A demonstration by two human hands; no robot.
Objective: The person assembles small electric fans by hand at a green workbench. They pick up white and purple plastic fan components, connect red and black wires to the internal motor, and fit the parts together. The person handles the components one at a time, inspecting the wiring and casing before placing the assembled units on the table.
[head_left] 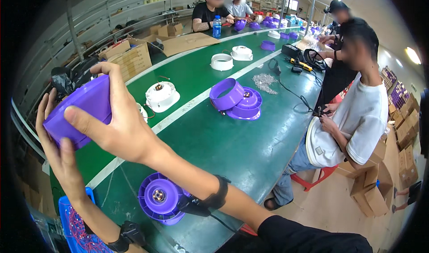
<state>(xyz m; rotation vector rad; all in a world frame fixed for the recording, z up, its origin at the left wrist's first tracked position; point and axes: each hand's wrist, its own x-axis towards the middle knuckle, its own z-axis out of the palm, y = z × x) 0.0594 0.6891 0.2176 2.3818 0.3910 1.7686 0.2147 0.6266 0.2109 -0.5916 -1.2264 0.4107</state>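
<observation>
At the far left, a purple round plastic housing [82,107] is held up above the bench, tilted, between both my hands. My right hand [125,123] grips its near right side, with the thumb across the outer wall and the fingers over the top rim. My left hand [67,168] holds it from the left and below, fingers behind it and thumb at the lower edge. Below my right forearm sits a purple fan-like base [158,196] with a copper-coloured centre. Further along, a purple ring [227,94] leans on another purple base [248,104].
A green conveyor belt [187,69] carries white housings [161,96] and a white ring [222,62]. A blue bin [65,208] of red and blue wires stands lower left. Small clear parts [265,83], a yellow-black tool [301,65] and cables lie right. A person [348,114] sits there; others work beyond.
</observation>
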